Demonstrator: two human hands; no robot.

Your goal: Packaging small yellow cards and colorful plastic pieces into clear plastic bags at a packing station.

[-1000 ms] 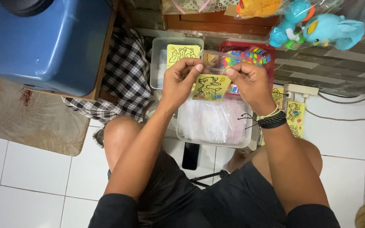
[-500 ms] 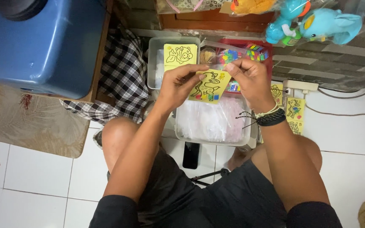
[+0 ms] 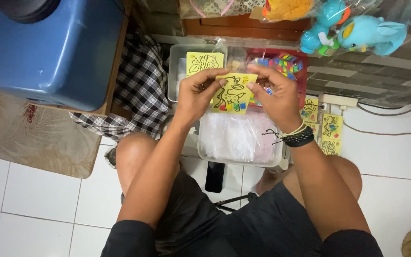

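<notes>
Both hands, left hand (image 3: pixel 197 95) and right hand (image 3: pixel 274 97), pinch a yellow picture card (image 3: pixel 233 93) above a clear plastic tub (image 3: pixel 239 140).

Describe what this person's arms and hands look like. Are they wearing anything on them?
Both arms are bare, with no sleeves showing and no gloves on the left hand or the right hand. The right wrist carries a black braided wristband next to a thin pale band, with short dark cord ends trailing from it. The left wrist wears nothing.

A matt yellow paper card (image 3: pixel 233 93) was seen. Glossy clear plastic bags (image 3: pixel 238 136) were held in a plastic tub (image 3: pixel 243 159). Checked cloth (image 3: pixel 139 90) looked soft.
</notes>
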